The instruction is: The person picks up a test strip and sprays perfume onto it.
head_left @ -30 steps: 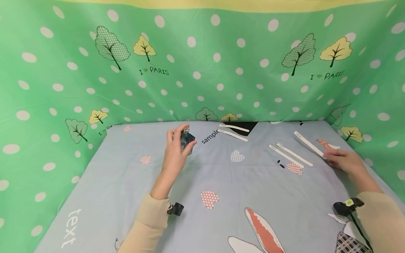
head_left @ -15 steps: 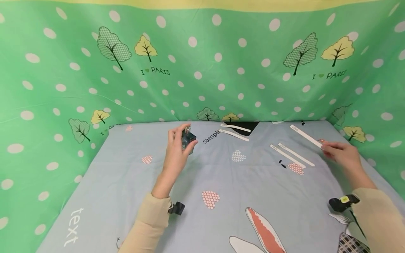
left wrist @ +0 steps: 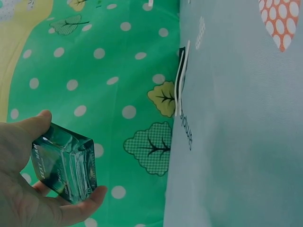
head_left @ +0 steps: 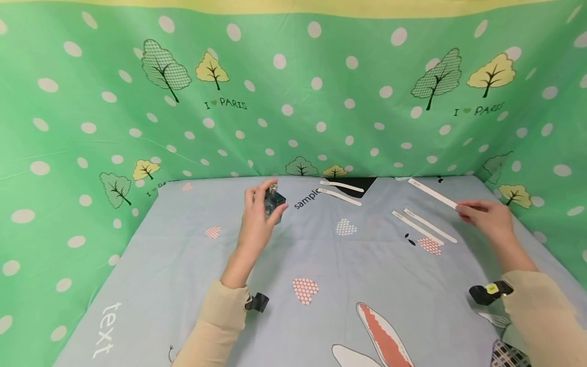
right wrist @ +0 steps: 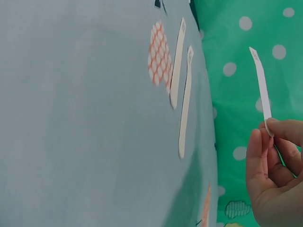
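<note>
In the head view my left hand [head_left: 254,224] holds a dark teal glass perfume bottle [head_left: 274,204] above the table, left of the middle, with a finger at the sprayer on top. Lettering shows on the bottle [left wrist: 64,163] in the left wrist view. Over on the right, my right hand [head_left: 489,221] pinches one end of a white paper test strip [head_left: 432,192]. The strip points away to the upper left, apart from the bottle. Small print marks the free end of this strip [right wrist: 262,87] in the right wrist view.
Two paper strips [head_left: 417,227] lie side by side on the blue-grey patterned cloth [head_left: 220,321], nearer my right hand. Two more strips [head_left: 340,197] lie at the back, by the "sample" print. A green dotted curtain [head_left: 321,92] closes off the back and sides.
My right hand has moved left and slightly up with the strip, bringing it over the table behind the two lying strips. The left hand with the bottle has barely moved.
</note>
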Available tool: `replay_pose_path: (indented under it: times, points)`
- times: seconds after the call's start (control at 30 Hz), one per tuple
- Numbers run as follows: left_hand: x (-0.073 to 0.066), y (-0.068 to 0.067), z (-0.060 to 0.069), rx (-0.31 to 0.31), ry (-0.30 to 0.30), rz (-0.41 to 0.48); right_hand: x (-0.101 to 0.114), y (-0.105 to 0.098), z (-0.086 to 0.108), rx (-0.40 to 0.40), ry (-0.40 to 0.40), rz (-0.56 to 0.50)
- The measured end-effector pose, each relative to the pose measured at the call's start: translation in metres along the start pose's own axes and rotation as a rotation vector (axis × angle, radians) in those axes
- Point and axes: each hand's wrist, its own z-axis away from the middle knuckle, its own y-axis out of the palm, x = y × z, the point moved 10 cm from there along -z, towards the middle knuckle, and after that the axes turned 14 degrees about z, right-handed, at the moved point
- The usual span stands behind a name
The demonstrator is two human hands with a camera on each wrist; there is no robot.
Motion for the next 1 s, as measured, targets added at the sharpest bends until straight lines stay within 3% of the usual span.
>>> replay_pose_path:
  times: [0.43, 0.77, 1.0]
  points:
    - [-0.003, 0.002, 0.000, -0.007, 0.038, 0.004, 0.037, 0.020, 0.007, 0.039, -0.072, 0.070]
    - [-0.006, 0.004, 0.003, -0.012, 0.061, -0.003, 0.070, 0.037, 0.013, 0.059, -0.149, -0.004]
    - [-0.007, 0.004, 0.003, -0.008, 0.055, -0.004, 0.095, 0.045, 0.023, 0.057, -0.201, 0.075]
